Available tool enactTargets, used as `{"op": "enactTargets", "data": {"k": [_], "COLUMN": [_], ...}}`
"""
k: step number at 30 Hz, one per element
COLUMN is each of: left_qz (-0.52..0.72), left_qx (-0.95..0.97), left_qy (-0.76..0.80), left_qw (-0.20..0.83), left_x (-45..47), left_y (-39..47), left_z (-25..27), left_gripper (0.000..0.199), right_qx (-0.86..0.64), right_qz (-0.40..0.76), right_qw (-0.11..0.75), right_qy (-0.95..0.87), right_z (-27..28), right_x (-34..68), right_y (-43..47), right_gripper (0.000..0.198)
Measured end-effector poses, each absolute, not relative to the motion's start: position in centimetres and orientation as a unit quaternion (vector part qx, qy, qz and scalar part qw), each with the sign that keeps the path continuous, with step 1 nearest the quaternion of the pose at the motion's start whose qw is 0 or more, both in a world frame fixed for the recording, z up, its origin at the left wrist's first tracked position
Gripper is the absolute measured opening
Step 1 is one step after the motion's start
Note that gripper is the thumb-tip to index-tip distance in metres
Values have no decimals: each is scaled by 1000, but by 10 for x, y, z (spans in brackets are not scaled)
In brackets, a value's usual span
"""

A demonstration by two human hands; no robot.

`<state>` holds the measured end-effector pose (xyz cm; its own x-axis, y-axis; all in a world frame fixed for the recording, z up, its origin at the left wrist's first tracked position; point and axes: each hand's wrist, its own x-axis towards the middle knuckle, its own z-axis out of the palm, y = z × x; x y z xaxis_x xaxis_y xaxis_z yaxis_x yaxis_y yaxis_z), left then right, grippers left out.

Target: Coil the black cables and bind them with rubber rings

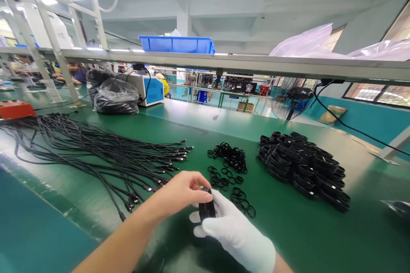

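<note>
The coiled black cable (206, 210) at the frame's lower centre is held between the bare left hand (183, 190) and white-gloved right hand (235, 227).

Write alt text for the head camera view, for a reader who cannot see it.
A bare left hand and a white-gloved right hand hold a coiled black cable over a green table. Loose black cables lie spread on the left, small black rings sit just beyond the hands, and a pile of black coils stands on the right.
</note>
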<state>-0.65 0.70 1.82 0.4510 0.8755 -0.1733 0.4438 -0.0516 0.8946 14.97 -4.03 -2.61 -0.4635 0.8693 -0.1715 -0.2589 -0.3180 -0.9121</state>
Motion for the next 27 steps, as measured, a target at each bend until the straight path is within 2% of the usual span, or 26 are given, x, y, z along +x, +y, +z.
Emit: {"op": "enactTargets", "data": {"k": [3, 7, 9, 15, 18, 23, 27], "left_qz": [223, 222, 219, 244, 292, 311, 343], "left_qx": [697, 700, 699, 679, 634, 566, 533], "left_qy": [504, 507, 510, 530, 530, 474, 446], "left_qw": [459, 451, 450, 445, 481, 599, 632], "left_x": [-3, 3, 5, 5, 1, 3, 7], "left_y": [9, 9, 9, 6, -5, -25, -27], "left_z": [9, 3, 2, -1, -2, -10, -19], "left_gripper": [32, 33, 33, 30, 30, 21, 21], "right_qx": [-456, -447, -437, -346, -335, -304, -330], "right_qz": [643, 639, 656, 729, 742, 743, 733], "right_qw": [369, 388, 382, 371, 383, 389, 379], "right_qy": [-492, -491, -483, -460, -435, -452, -458], "right_z": [-30, -31, -30, -30, -28, -25, -32], "right_x": [144, 143, 145, 154, 155, 152, 152], "right_y": [-40, -40, -39, -37, -37, -35, -34], "right_gripper": [59, 34, 30, 52, 50, 43, 42]}}
